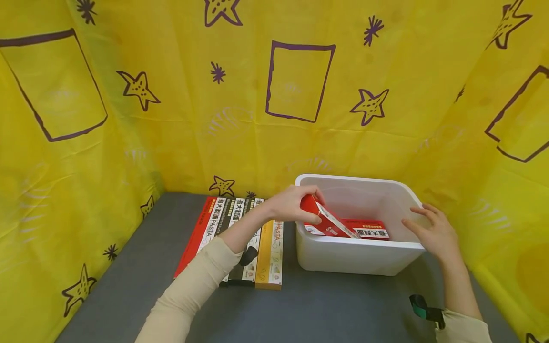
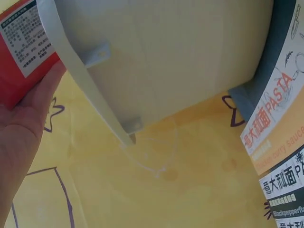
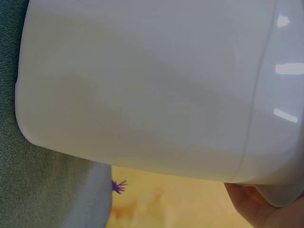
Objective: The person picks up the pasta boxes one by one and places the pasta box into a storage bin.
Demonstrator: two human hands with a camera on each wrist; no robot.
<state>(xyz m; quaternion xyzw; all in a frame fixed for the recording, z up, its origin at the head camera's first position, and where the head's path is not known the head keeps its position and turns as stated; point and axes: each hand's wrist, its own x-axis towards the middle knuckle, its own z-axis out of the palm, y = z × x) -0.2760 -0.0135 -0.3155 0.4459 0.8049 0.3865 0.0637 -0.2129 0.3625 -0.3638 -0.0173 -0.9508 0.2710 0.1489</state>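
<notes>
My left hand (image 1: 296, 202) grips a red pasta box (image 1: 328, 220) by its upper end, tilted down into the left side of a white plastic bin (image 1: 351, 257). Another red pasta box (image 1: 373, 230) lies inside the bin under it. In the left wrist view the held red box (image 2: 26, 45) shows a white printed label beside the bin's wall (image 2: 166, 57). At the bin's right rim rests my right hand (image 1: 435, 231), its thumb inside and its fingers toward the outer side. The right wrist view shows mostly the bin's outer wall (image 3: 142, 95), with part of the right hand (image 3: 251, 204) under the rim.
Left of the bin several pasta boxes lie side by side: a red one (image 1: 193, 243), black ones (image 1: 242, 281) and a yellow-orange one (image 1: 268, 257). They lie on a grey table (image 1: 300, 309). Yellow cloth (image 1: 240, 152) with drawn stars hangs behind and at both sides.
</notes>
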